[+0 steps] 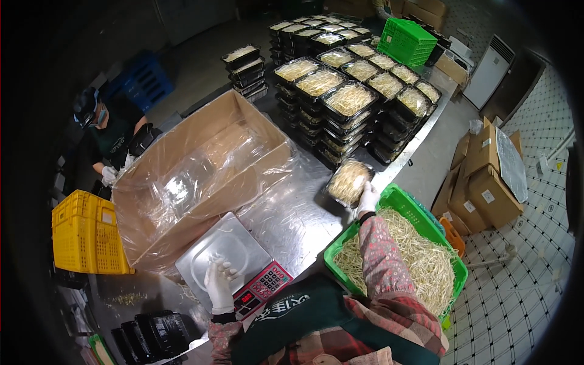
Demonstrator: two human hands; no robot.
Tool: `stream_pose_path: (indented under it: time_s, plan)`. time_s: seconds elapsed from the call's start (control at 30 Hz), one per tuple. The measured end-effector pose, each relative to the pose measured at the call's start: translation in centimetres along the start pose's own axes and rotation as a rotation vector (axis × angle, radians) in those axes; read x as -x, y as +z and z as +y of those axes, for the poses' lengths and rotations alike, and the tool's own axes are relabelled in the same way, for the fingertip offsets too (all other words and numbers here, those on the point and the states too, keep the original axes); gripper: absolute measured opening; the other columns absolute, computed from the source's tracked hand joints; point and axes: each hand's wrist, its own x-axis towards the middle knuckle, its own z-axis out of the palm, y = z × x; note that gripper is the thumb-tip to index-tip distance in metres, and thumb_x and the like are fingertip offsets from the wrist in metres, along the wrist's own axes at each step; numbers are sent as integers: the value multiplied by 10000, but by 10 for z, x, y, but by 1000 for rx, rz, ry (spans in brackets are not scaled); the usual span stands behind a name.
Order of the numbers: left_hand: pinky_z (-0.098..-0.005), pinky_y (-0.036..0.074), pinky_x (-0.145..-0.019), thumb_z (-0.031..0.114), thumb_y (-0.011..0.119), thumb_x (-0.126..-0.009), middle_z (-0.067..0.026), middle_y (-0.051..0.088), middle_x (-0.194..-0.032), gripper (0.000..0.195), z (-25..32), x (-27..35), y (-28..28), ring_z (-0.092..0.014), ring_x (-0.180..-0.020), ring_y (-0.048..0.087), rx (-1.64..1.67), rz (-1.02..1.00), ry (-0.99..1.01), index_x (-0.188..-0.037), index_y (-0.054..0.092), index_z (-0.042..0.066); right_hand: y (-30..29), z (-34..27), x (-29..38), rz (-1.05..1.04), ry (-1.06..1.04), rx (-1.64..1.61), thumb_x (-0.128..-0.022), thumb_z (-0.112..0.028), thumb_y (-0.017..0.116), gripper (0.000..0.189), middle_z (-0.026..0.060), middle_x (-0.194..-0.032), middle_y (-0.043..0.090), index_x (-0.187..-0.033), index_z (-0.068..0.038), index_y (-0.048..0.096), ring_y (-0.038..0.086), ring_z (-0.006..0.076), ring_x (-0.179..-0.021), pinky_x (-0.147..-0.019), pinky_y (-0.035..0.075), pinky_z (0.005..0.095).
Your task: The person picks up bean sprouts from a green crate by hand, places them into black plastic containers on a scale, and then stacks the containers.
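Observation:
My gloved right hand [368,199] grips the near edge of a black plastic tray of bean sprouts [349,182], held beside the stacked trays at the table's right edge. Below that arm, a green plastic crate [336,260] holds a heap of loose bean sprouts [424,264]. My left hand [220,283], also in a white glove, hovers over or rests on the steel pan of a digital scale [237,255]; contact cannot be made out. Its fingers are apart and slightly curled around nothing. The scale's red keypad panel [264,289] faces me.
Stacks of filled sprout trays [351,98] cover the far table. A plastic-lined cardboard box [205,178] lies left of centre. Black trays [155,335] sit at the lower left, near a yellow crate [86,232]. Across the table a masked co-worker [112,132] stands. Cartons [483,182] are on the right.

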Motion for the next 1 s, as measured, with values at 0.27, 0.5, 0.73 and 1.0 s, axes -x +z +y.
stream_pose_path:
  time_s: [0.27,0.5,0.73,1.0]
  plan:
    - [-317,548,-675,268,494,-1024,-114,647,-962,317,0,8,-28,-202,-739,646,-19,174,148,-1174,577,1,54,-29,-46,-65,-195,1384,-843,-478,635,930,231,-1553,263,-1520,-6,206,260,384,-1435,-1164,236,487]
    - [-328,513,-862,203,559,-997,-114,621,-1185,355,34,35,-94,-193,-1043,609,-271,634,483,-1291,542,4,37,-32,-95,-447,-700,1998,-958,-601,356,771,139,-1616,187,-1550,-122,237,118,340,-1495,-1198,68,511]
    - [-502,320,-1081,282,760,-805,-256,448,-1399,719,62,109,-210,-419,-1281,412,-1538,1257,588,-1372,452,-34,30,-12,-80,-204,-1148,1559,-959,-592,446,734,145,-1569,298,-1524,-143,312,282,344,-1435,-1120,260,565]
    - [-391,525,-871,139,634,-859,-88,716,-984,202,36,103,-270,-284,-918,678,-1413,1152,401,-1033,715,75,106,-15,241,-1409,-1043,630,-914,-205,631,623,244,-1472,409,-1449,5,389,332,390,-1402,-1166,239,476]
